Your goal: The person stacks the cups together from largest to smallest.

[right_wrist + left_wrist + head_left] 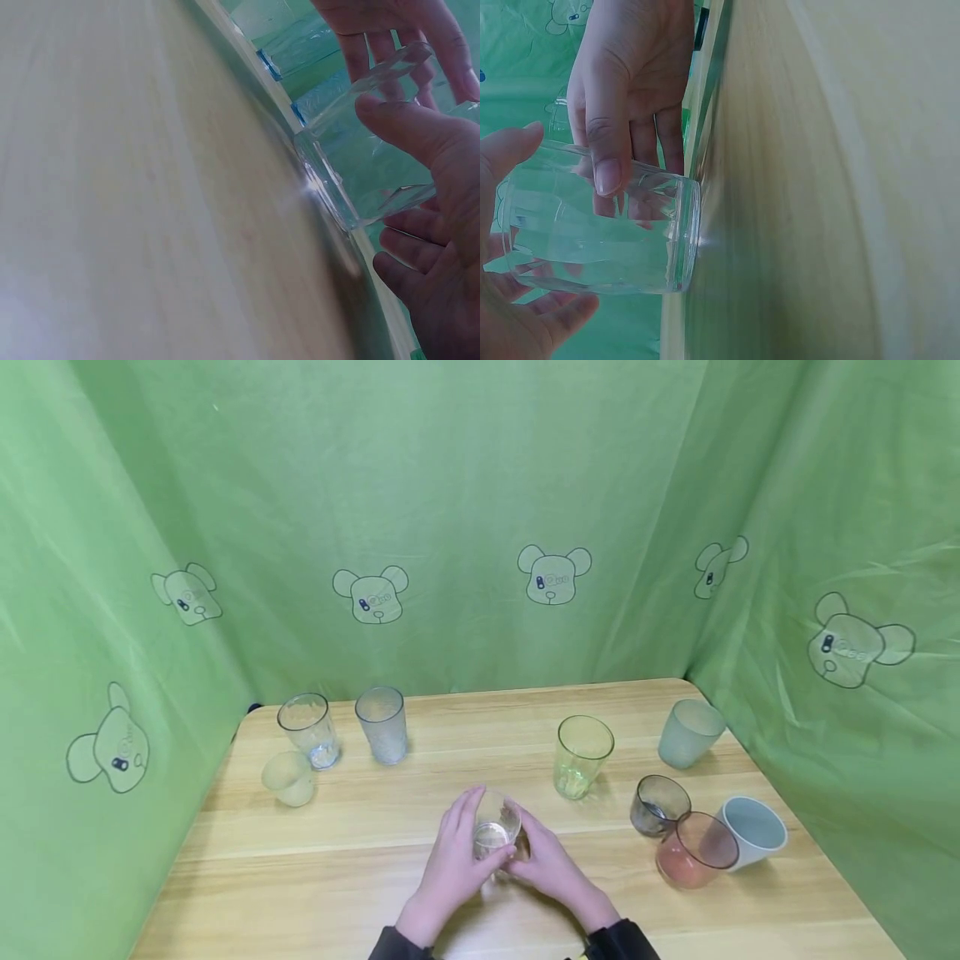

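Note:
A clear drinking glass [491, 837] stands upright near the front middle of the wooden table, held from both sides. My left hand [455, 856] grips its left side, with fingers round the far part and thumb toward me. On the opposite side, my right hand [553, 865] holds it with thumb and fingers lower on the wall. The left wrist view shows the faceted glass [592, 240] with its base right at the tabletop. Through the glass [375, 154], some fingers show in the right wrist view.
Left on the table [360, 893] are a small frosted cup [289, 779], a clear glass [311, 735] and a frosted grey tumbler [384, 727]. Rightward stand a green glass [581, 764], a frosted teal cup [686, 735], a grey glass [656, 810], a pink glass [690, 860] and a pale blue cup [752, 835].

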The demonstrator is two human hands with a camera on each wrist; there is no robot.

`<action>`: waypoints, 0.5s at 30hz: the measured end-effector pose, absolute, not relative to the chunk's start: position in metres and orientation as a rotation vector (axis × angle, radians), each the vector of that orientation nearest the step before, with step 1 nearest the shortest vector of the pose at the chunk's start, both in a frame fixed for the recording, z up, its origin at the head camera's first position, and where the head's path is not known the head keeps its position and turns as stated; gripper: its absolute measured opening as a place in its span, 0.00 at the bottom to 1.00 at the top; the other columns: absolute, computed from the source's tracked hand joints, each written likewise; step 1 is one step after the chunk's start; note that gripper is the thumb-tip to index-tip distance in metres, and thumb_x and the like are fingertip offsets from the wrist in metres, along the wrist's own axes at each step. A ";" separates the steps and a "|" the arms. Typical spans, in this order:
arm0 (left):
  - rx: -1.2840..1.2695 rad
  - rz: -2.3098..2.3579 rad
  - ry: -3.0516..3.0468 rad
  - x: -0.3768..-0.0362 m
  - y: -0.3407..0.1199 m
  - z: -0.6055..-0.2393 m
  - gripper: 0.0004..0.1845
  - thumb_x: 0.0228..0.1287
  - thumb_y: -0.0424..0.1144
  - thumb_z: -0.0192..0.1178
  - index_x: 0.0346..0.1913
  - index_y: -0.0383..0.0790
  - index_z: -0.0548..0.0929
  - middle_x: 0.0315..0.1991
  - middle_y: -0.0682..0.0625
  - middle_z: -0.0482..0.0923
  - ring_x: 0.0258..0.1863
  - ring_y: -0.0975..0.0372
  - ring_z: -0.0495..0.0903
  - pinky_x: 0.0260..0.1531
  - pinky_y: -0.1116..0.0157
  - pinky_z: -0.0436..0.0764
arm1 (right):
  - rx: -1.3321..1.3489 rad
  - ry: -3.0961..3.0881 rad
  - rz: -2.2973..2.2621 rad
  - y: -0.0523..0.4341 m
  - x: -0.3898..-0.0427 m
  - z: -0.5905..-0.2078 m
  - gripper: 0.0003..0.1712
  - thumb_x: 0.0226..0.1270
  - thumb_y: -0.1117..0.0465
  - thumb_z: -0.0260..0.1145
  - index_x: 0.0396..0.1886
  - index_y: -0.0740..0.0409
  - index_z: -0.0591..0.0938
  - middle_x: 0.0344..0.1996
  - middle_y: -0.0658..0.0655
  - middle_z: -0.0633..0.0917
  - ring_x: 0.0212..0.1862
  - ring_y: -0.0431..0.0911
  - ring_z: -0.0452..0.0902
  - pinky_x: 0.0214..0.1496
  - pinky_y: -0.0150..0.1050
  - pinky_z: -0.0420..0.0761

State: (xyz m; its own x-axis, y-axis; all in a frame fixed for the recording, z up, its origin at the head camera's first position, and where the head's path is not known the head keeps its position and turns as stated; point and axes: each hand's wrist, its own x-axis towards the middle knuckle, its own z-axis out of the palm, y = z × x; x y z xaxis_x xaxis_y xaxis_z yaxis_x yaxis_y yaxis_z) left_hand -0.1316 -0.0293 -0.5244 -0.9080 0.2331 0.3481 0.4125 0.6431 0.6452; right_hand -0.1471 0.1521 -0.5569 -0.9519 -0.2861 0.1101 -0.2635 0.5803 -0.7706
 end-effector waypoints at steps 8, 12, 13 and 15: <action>-0.529 -1.142 -2.669 -0.133 -0.033 -0.522 0.51 0.55 0.60 0.67 0.77 0.49 0.53 0.74 0.42 0.59 0.71 0.46 0.63 0.65 0.43 0.70 | -0.510 2.724 -1.410 0.153 -0.149 -0.560 0.51 0.50 0.50 0.76 0.72 0.58 0.64 0.66 0.62 0.75 0.67 0.58 0.70 0.71 0.57 0.67; -0.526 -1.104 -2.647 -0.137 -0.038 -0.521 0.48 0.56 0.59 0.67 0.75 0.48 0.56 0.72 0.42 0.62 0.70 0.46 0.64 0.64 0.43 0.72 | -0.518 2.734 -1.398 0.152 -0.150 -0.561 0.50 0.49 0.46 0.77 0.70 0.57 0.66 0.65 0.62 0.75 0.67 0.58 0.70 0.71 0.58 0.66; -0.524 -1.092 -2.640 -0.137 -0.040 -0.519 0.47 0.57 0.58 0.66 0.75 0.47 0.57 0.72 0.42 0.62 0.70 0.46 0.65 0.63 0.43 0.72 | -0.516 2.738 -1.397 0.152 -0.150 -0.561 0.51 0.49 0.44 0.77 0.70 0.57 0.66 0.65 0.61 0.76 0.67 0.58 0.71 0.71 0.59 0.66; -0.518 -1.073 -2.630 -0.140 -0.044 -0.517 0.45 0.59 0.58 0.65 0.75 0.46 0.59 0.72 0.42 0.63 0.70 0.45 0.65 0.63 0.43 0.72 | -0.512 2.746 -1.394 0.152 -0.150 -0.561 0.52 0.48 0.42 0.77 0.70 0.56 0.66 0.65 0.61 0.76 0.67 0.58 0.71 0.71 0.61 0.66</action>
State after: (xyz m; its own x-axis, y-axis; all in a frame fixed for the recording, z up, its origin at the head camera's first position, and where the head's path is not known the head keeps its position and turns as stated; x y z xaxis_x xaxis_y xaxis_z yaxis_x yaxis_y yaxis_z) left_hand -0.1398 -0.0441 -0.5173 -0.9046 0.2279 0.3603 0.4149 0.6648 0.6212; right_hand -0.1497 0.1521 -0.5609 -0.9459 -0.2975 0.1293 -0.2799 0.5472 -0.7888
